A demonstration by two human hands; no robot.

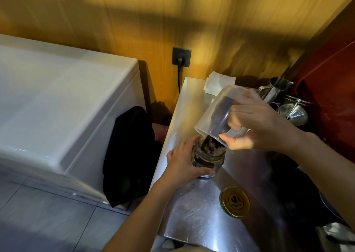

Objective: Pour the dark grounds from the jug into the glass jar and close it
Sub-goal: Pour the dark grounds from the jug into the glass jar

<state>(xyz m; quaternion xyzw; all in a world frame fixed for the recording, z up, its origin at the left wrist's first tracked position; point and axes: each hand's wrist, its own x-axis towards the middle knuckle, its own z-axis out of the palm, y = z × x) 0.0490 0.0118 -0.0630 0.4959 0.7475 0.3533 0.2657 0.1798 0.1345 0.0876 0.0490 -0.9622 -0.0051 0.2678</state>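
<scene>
Nearest you, the gold-rimmed lid [234,201] lies flat on the steel counter [194,213], well apart from the jar and off it. A scatter of dark specks marks the counter surface between lid and jar.

Your left hand [182,161] is wrapped around the glass jar [208,160] from its left side, fingers curled closed about the body, thumb across the front near the base. The jar stands upright on the counter, mouth open, partly filled.

Your right hand [255,123] grips the handle of the translucent plastic jug [215,115], fingers closed through and around the handle. The jug is tipped steeply, base raised up and away from you, rim directly over the jar mouth and touching or nearly touching it; I cannot tell which. The dark grounds [211,146] are heaped at the jar mouth, piled above the rim, with a further dark streak clinging inside the jug wall.

Beyond the jug, at the back of the counter, folded white paper [221,80] rests against the wooden wall. To the right of it stands a group of steel vessels [280,90], including a pitcher and a funnel-shaped piece, near your right hand but clear of it.

To the left of the counter, a black cloth [130,155] hangs in the gap beside a white appliance [57,101]. On the wall behind, a plug sits in a dark socket [181,57], its cable running down behind the counter.
</scene>
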